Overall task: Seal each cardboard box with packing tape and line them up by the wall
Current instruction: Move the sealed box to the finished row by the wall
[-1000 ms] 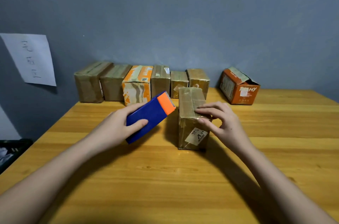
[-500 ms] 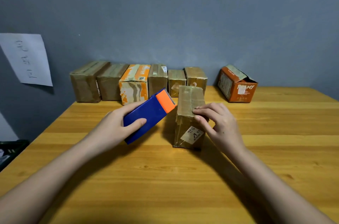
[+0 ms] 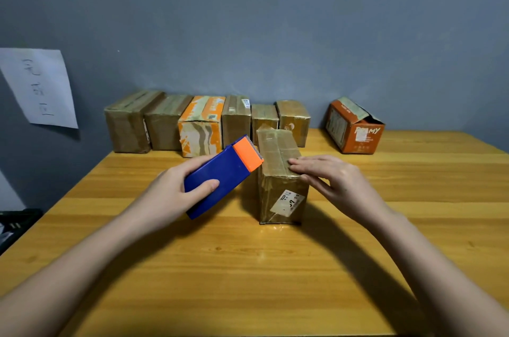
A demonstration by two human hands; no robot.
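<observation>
My left hand (image 3: pixel 176 193) grips the blue tape dispenser (image 3: pixel 220 179), its orange toothed end touching the upper left edge of the brown box (image 3: pixel 278 168) just to its right. My right hand (image 3: pixel 333 179) lies flat, fingers straight on the box's top right edge. The box runs lengthwise away from me toward the row of boxes (image 3: pixel 203 124) by the wall (image 3: pixel 275 33), so I judge the tape must run along that seam.

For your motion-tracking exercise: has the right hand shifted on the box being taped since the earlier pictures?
Yes. The right hand has flattened onto the top of the box; earlier its fingers curled over the near top edge, closer to the label.
</observation>
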